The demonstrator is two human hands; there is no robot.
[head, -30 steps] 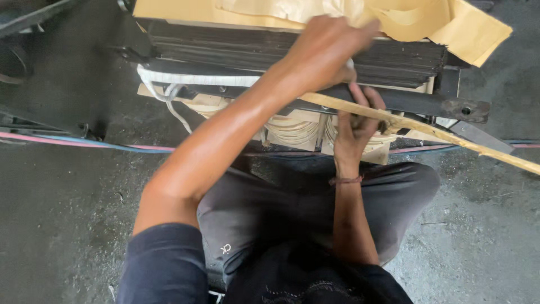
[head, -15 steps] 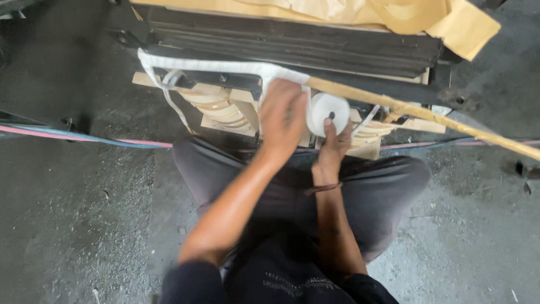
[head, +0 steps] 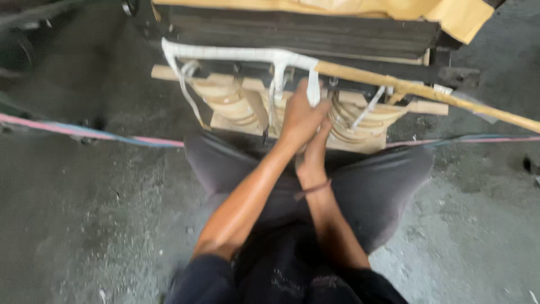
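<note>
In the head view, the person is sitting on the grey concrete floor (head: 84,225) with knees spread, facing a large dark laminated transformer core (head: 304,31) that is carrying tan paper-wrapped coils (head: 230,104) beneath it. The left hand (head: 299,115) is reaching forward and its fingers are closing around a hanging strip of white cloth tape (head: 313,87), gripping it where it is dropping from the long taped lead (head: 236,53) running across the front of the coils. The right hand (head: 316,149) is lying just under and against the left, fingers pointing forward; motion blur is hiding whether it is gripping the tape or only steadying, so I cannot tell. Judging by this, the taping of the lead seems to be under way, with the wrap reaching the point where the bare yellowish wooden stick (head: 427,93) is emerging to the right; the next pass would probably call for keeping the strip taut. Yellow insulating paper (head: 461,17) is draping over the core's top. A pink and blue cable (head: 84,130) is lying across the floor behind the person's legs. No containers are showing here.
</note>
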